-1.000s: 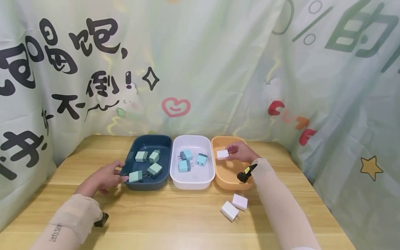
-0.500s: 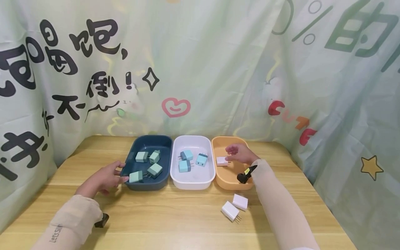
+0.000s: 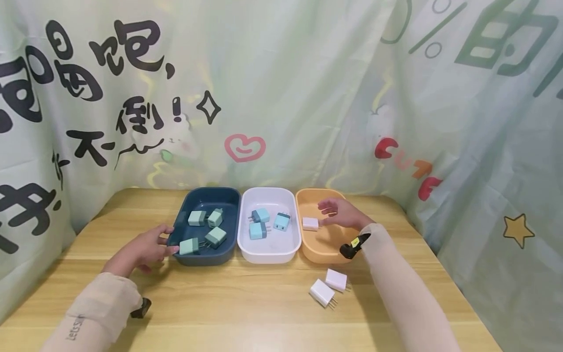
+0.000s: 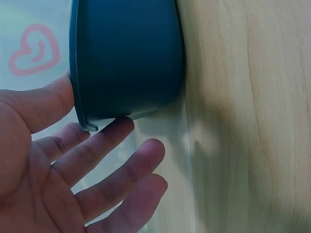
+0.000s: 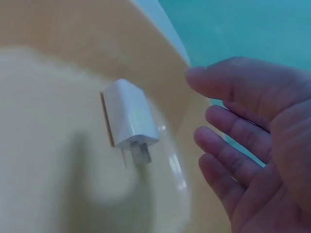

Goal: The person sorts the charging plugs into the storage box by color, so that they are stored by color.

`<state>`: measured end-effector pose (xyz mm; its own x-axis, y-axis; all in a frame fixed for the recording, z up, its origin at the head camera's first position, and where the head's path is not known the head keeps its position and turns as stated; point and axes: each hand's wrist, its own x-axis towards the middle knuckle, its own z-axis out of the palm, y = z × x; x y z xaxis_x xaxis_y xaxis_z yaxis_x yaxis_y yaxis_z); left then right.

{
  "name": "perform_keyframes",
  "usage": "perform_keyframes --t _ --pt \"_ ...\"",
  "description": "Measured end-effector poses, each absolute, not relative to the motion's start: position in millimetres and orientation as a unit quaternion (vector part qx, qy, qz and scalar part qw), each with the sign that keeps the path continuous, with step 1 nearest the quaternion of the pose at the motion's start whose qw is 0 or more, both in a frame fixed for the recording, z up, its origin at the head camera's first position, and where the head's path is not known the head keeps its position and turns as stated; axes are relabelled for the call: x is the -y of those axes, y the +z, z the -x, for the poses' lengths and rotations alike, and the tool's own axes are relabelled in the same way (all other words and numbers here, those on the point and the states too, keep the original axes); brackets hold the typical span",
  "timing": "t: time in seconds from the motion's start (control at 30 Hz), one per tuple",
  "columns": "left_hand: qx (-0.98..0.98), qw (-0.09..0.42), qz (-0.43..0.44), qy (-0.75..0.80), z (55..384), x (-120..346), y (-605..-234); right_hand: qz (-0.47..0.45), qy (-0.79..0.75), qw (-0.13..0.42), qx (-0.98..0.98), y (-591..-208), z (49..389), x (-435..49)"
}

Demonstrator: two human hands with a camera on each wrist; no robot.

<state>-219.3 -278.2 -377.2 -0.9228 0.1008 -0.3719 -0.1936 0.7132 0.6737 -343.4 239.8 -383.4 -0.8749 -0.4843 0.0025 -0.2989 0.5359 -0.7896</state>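
Observation:
In the head view my right hand (image 3: 343, 213) is over the orange bin (image 3: 321, 249), its fingers apart and holding nothing. A white plug adapter (image 5: 130, 115) lies on that bin's floor, away from my fingertips in the right wrist view. My left hand (image 3: 142, 248) touches the left side of the dark blue bin (image 3: 204, 259). In the left wrist view its thumb meets the rim and its loosely extended fingers (image 4: 146, 155) hang beside the outer wall. Two white plug adapters, a nearer one (image 3: 322, 292) and a farther one (image 3: 336, 280), lie on the table before the orange bin.
The white bin (image 3: 270, 256) stands between the other two and contains three light blue plug adapters (image 3: 282, 221). Several pale green plug adapters (image 3: 216, 237) lie in the dark blue bin. A printed curtain (image 3: 299, 98) hangs behind the wooden table (image 3: 220, 308).
My right hand has let go of the white plug adapter, which now lies in the orange bin, and has drawn slightly away. My left hand stays at the dark blue bin.

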Motion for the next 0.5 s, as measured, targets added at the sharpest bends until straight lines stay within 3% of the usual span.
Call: perform_keyframes --t 0.5 --pt "-0.902 0.197 0.025 0.383 217.7 277.5 -375.4 0.293 -0.462 0.109 -0.83 -367.8 296.9 -246.2"
